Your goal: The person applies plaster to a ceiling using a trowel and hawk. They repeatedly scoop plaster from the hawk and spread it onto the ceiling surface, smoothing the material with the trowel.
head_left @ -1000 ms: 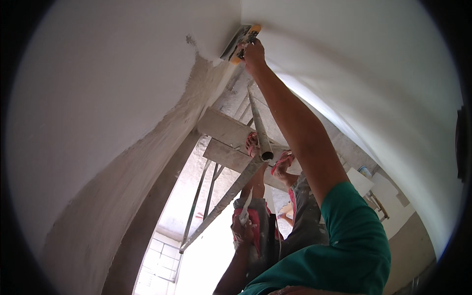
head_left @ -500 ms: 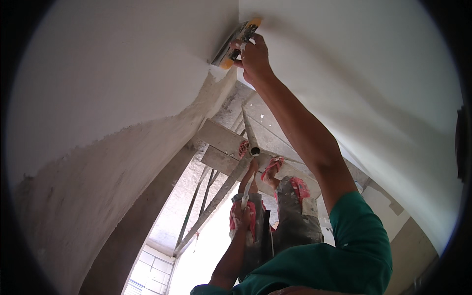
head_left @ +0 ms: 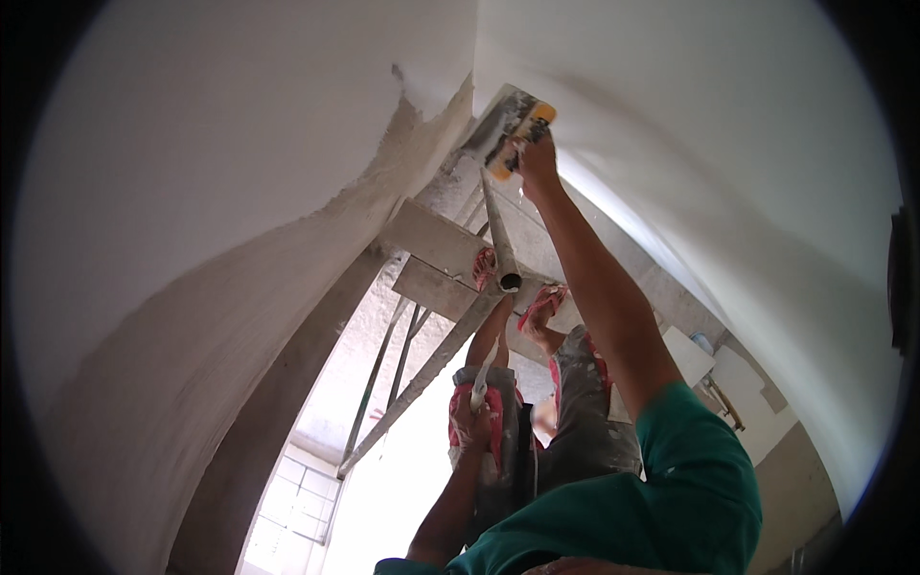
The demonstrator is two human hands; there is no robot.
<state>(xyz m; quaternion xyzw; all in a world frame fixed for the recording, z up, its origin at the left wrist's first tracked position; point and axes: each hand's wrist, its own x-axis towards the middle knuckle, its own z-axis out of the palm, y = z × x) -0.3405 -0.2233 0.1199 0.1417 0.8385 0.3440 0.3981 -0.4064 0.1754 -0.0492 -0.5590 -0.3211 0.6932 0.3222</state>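
Note:
My right hand [head_left: 537, 163] grips a wide plastering trowel [head_left: 503, 123], with a metal blade, yellow-and-black handle and white smears, held out near the wall corner. The left wall [head_left: 211, 153] is smooth white higher up, with a ragged-edged grey, rougher band along it; the right wall [head_left: 709, 125] is white. My left hand [head_left: 470, 422] is closed low by my knee around a pale, smeared narrow tool [head_left: 485, 374], perhaps a putty knife; its exact shape is unclear.
My sandalled feet [head_left: 542, 309] stand on planks [head_left: 431, 240] of a scaffold with metal tubes [head_left: 412, 393], one ending open between them. Far below are pale boards [head_left: 752, 383] at the right and a bright opening with a barred window [head_left: 297, 508] at the lower left.
My right hand and trowel have moved down and right from the top of the corner, and the blade has turned to show more of its face. My left hand stays low by the knee.

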